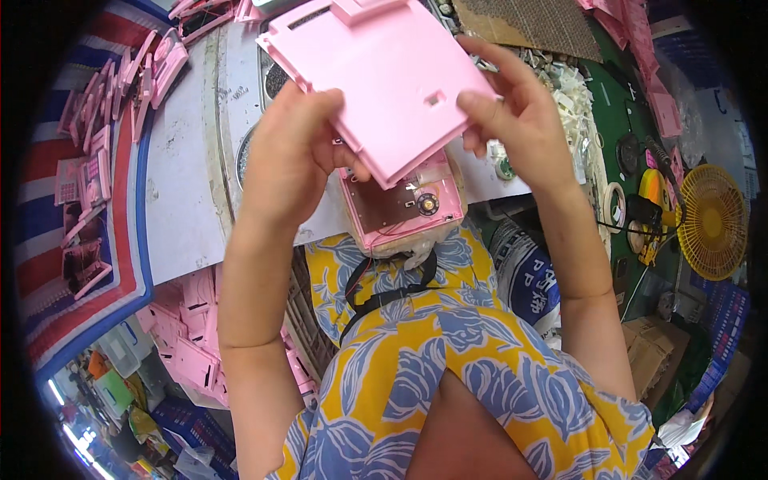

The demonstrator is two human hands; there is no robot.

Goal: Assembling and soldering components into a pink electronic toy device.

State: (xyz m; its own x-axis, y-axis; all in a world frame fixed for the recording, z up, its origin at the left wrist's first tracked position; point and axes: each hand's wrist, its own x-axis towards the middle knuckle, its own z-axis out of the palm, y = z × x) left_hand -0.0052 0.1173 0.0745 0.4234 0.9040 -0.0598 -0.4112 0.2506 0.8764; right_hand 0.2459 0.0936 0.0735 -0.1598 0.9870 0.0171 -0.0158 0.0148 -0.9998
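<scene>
Between my two hands a flat pink plastic panel [384, 76] is held up, tilted, over the table's near edge. It has a raised block at its far edge and a small rectangular hole near the right corner. My left hand [300, 136] grips its left edge, thumb on top. With the thumb pressed near the hole, my right hand [516, 116] grips the right side. Below the panel, at my lap, lies an open pink casing [404, 212] with a dark board, a round black-and-gold part and thin wires inside. The panel hides the casing's far part.
A white table [184, 160] spreads to the left. Pink parts lie on a striped cloth [120, 160] at far left and in a heap [192, 344] below the table. Pale small pieces [572, 104] pile up at right, near a yellow fan [712, 220]. Cardboard [528, 24] lies at the back.
</scene>
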